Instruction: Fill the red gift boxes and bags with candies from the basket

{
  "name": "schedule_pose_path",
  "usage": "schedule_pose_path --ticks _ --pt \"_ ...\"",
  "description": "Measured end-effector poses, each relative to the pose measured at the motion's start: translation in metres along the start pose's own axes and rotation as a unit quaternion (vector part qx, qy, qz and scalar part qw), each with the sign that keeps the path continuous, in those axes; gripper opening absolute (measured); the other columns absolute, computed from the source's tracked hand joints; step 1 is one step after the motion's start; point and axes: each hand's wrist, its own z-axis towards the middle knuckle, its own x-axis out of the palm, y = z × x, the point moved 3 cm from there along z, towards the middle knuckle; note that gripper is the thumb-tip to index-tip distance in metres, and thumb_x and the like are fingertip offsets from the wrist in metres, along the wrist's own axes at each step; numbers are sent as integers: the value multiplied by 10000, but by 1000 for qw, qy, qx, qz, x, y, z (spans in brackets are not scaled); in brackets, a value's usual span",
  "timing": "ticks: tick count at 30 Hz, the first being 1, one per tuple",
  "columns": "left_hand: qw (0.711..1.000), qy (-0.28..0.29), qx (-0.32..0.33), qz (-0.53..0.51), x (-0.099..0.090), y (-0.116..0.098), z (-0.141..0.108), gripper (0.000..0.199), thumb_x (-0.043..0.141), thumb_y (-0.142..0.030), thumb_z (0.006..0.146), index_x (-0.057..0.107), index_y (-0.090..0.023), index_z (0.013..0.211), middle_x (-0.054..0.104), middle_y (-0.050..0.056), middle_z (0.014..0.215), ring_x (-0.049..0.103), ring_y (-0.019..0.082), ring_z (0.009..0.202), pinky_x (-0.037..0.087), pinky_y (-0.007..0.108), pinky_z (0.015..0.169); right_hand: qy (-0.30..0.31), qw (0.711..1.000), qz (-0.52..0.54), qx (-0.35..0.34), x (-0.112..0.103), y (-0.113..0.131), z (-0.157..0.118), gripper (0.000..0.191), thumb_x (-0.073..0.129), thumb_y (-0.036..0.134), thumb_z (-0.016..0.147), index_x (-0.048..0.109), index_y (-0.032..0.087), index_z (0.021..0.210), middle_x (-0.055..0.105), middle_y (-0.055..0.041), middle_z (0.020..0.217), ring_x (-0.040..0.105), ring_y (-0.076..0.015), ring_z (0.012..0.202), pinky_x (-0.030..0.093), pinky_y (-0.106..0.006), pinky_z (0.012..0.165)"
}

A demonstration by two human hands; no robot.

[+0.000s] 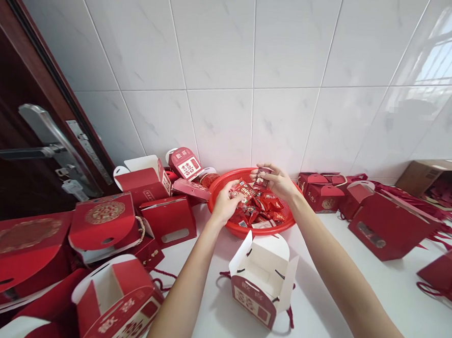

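A round red plastic basket (287, 225) stands against the wall with many wrapped candies (264, 207) inside. Over its left part, my left hand (227, 202) is closed on a red candy packet (244, 190) with pale lettering. My right hand (278, 182), above the basket's right side, pinches a small dark red candy packet (263, 176). Just in front of the basket sits an open red gift box (252, 305) with a white inside, dark red cords at its sides and nothing in it. It lies between my forearms.
Several red gift boxes, some open (120, 305) and some folded shut (104, 217), crowd the left. More red boxes (389, 227) stand at right, near dark red ribbons and a cardboard carton (420, 176). A door handle (44, 142) is at far left; a tiled wall (221, 123) rises behind.
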Motion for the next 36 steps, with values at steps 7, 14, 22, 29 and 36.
schedule_pose_path --ticks 7,14,22,29,36 --pt "998 53 15 24 5 -6 -3 135 676 -182 639 779 -176 726 774 82 862 681 223 832 525 328 776 24 995 -82 -51 13 -8 -14 450 740 318 779 600 250 1201 742 -70 1109 710 -215 948 588 -367 805" --pt "993 75 -62 -64 6 -15 -8 350 632 -502 770 775 -184 739 771 91 811 698 284 915 539 395 832 129 967 -200 -93 33 -17 -27 787 648 269 812 347 252 1539 706 -76 1251 544 -255 1322 480 -438 1060" --pt "996 66 -47 -39 7 -11 -7 313 817 -453 590 750 -161 682 718 56 725 649 214 768 504 318 727 91 978 -175 -73 27 -16 -33 777 582 205 778 362 322 1514 522 -76 1498 512 -247 1345 479 -441 1037" --pt "997 59 -19 -44 7 -12 -7 339 822 -479 585 713 -164 649 652 21 664 568 156 661 448 263 626 -30 944 -308 -115 15 -14 -24 264 694 399 802 673 198 971 713 -93 1081 661 -245 1044 500 -427 978" --pt "998 48 25 -32 6 -14 -6 424 815 -556 596 753 -160 736 686 31 734 571 160 722 438 255 664 3 949 -297 -106 21 -12 -27 245 679 418 805 657 188 884 709 -61 963 660 -201 934 517 -357 894"
